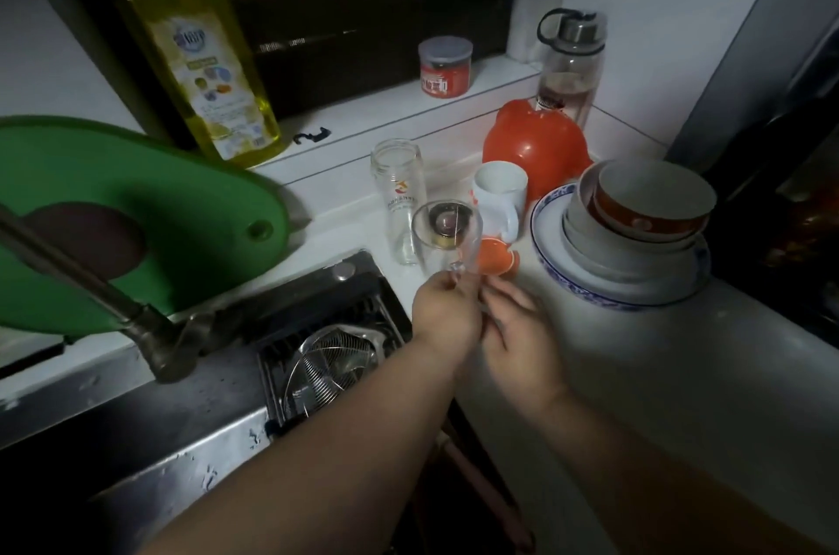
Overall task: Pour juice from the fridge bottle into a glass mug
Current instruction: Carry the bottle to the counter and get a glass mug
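Observation:
A clear, empty glass mug (447, 236) is held above the counter's edge beside the sink, tipped so its mouth faces me. My left hand (447, 311) is shut on the mug's handle from below. My right hand (517, 327) is just to the right of it, fingers loosely apart, with its fingertips close to the handle; I cannot tell whether they touch. No juice bottle is in view.
Behind the mug stand a clear glass jar (399, 195), a white mug (499, 195), an orange jug (535, 146) and a water bottle (572, 64). Stacked bowls sit on a blue-rimmed plate (617, 295) to the right. The sink (327, 350), tap (91, 282) and green board (136, 200) are to the left.

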Demonstrator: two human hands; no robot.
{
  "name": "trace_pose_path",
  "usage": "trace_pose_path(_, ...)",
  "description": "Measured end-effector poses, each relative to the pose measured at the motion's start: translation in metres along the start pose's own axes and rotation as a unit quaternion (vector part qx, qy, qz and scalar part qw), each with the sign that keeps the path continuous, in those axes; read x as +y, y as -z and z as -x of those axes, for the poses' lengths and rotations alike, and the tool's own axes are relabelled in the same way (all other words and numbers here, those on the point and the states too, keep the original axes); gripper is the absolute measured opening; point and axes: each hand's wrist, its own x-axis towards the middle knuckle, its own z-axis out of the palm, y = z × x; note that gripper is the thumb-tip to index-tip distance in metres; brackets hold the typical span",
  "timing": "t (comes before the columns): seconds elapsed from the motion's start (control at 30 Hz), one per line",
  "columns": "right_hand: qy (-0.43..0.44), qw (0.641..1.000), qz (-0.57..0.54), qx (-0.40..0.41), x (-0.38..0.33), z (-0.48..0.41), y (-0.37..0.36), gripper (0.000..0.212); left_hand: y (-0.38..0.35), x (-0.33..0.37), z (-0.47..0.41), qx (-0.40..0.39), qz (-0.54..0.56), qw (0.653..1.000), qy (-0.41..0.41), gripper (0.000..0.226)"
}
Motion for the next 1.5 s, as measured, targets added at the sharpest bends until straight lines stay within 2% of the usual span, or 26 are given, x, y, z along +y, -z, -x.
trace_pose_path(0.07, 0.012, 1.0, 0.008, 0.015, 0.001, -0.002, 0.005, 0.044, 0.0, -0.001, 0.001, 0.012, 0.041, 0.999, 0.011, 0.027)
trace_pose_path(0.2, -0.015, 0.999, -0.026, 0.036, 0.004, -0.019, 0.015, 0.044, 0.017, -0.003, 0.0, 0.009, 0.048, 0.998, 0.031, 0.022)
trace_pose_path(0.23, -0.028, 0.998, -0.045, 0.025, 0.002, -0.023, 0.016, 0.049, 0.024, -0.003, 0.001, -0.003, 0.048, 0.998, 0.032, 0.023)
trace_pose_path(0.33, -0.046, 0.993, -0.096, -0.056, 0.0, -0.03, 0.021, 0.082, 0.05, 0.0, 0.009, -0.068, 0.045, 0.996, 0.024, 0.024)
trace_pose_path(0.47, -0.074, 0.959, -0.213, -0.173, -0.012, -0.034, 0.019, 0.107, 0.091, 0.008, 0.024, -0.139, 0.021, 0.99, -0.014, 0.028)
trace_pose_path(0.6, -0.036, 0.933, -0.296, -0.201, -0.049, -0.024, 0.017, 0.113, 0.131, 0.013, 0.054, -0.2, 0.022, 0.978, -0.056, 0.024)
trace_pose_path(0.7, -0.023, 0.922, -0.335, -0.193, -0.08, -0.005, 0.015, 0.103, 0.167, 0.015, 0.079, -0.219, 0.004, 0.972, -0.089, 0.028)
trace_pose_path(0.8, -0.01, 0.92, -0.348, -0.178, -0.116, 0.024, 0.002, 0.088, 0.204, 0.014, 0.112, -0.19, -0.038, 0.971, -0.137, 0.031)
trace_pose_path(0.87, -0.012, 0.918, -0.355, -0.174, -0.135, 0.043, -0.009, 0.092, 0.225, 0.008, 0.133, -0.167, -0.054, 0.971, -0.163, 0.036)
trace_pose_path(0.97, -0.01, 0.919, -0.348, -0.187, -0.171, 0.077, -0.03, 0.094, 0.266, -0.011, 0.164, -0.091, -0.085, 0.974, -0.188, 0.039)
trace_pose_path(1.13, -0.006, 0.913, -0.35, -0.212, -0.237, 0.141, -0.061, 0.086, 0.337, -0.044, 0.215, -0.008, -0.147, 0.969, -0.201, 0.033)
trace_pose_path(1.27, 0.005, 0.911, -0.342, -0.229, -0.289, 0.196, -0.094, 0.084, 0.402, -0.077, 0.255, 0.052, -0.228, 0.947, -0.219, 0.022)
trace_pose_path(1.37, 0.006, 0.916, -0.332, -0.224, -0.328, 0.244, -0.122, 0.086, 0.454, -0.105, 0.287, 0.099, -0.291, 0.918, -0.252, 0.018)
trace_pose_path(1.5, -0.021, 0.913, -0.34, -0.223, -0.384, 0.318, -0.167, 0.09, 0.528, -0.151, 0.33, 0.131, -0.339, 0.886, -0.287, 0.024)
